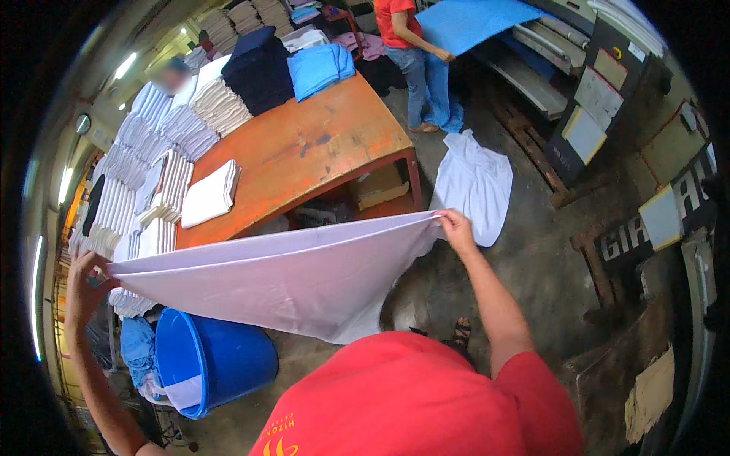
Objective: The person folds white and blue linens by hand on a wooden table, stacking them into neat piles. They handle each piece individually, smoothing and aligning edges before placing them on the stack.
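A large pale lilac-white cloth (274, 279) hangs stretched between my two hands, folded over so that two long edges run side by side. My left hand (88, 282) pinches one end of it at the far left. At the other end, my right hand (456, 228) grips the corner between thumb and fingers. The lower part of the cloth droops in front of my body. Behind it, its near edge partly hidden by the cloth, stands a table with a worn orange-brown top (308, 137).
Folded white linens (120, 194) are stacked high along the table's left side, with navy (256, 74) and light blue piles (322, 68) behind. A blue bin (234, 359) stands at lower left. White cloth (476, 182) lies on the floor. Another person (399, 45) holds blue fabric (473, 25) by a machine (593, 108).
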The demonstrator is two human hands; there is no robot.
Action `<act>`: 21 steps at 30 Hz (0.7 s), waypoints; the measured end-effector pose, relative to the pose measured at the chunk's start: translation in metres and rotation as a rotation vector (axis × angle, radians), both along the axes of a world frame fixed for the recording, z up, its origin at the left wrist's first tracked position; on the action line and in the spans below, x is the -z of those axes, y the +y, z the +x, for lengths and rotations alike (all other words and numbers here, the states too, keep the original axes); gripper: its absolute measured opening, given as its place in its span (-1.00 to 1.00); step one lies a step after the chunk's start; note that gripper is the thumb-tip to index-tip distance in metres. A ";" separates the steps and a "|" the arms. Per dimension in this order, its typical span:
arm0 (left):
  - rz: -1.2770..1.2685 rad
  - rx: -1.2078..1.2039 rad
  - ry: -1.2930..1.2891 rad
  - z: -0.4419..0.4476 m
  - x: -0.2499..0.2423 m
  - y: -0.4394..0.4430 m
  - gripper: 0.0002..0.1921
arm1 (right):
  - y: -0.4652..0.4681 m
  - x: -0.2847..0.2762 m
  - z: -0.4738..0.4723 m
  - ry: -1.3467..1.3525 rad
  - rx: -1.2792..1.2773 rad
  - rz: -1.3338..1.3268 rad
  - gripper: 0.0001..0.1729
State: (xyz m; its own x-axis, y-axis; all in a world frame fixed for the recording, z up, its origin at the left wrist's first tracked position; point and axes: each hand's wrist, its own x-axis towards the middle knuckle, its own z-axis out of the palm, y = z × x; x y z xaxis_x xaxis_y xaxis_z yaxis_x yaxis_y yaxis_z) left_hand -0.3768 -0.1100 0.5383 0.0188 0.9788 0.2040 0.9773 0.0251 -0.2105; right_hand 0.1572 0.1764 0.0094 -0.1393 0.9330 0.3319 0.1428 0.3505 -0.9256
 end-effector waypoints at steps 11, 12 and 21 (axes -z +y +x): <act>0.164 0.044 -0.717 -0.069 0.111 0.052 -0.74 | -0.010 -0.158 0.125 -0.322 0.179 0.133 -0.90; 0.165 -0.041 -0.706 -0.070 0.128 0.058 -0.76 | -0.020 -0.173 0.135 -0.340 0.154 0.115 -0.91; -0.233 0.802 -1.060 0.259 0.338 0.219 -0.90 | -0.119 -0.329 0.126 -0.949 -0.708 0.193 -0.78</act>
State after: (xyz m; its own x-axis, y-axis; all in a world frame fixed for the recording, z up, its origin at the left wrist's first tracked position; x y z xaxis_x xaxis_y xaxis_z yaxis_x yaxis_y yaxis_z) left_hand -0.1175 0.1086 0.2005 0.5356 0.7858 0.3092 0.3984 -0.5580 0.7279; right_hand 0.2834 0.0571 0.3381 -0.8661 0.4968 -0.0543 0.4592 0.7482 -0.4790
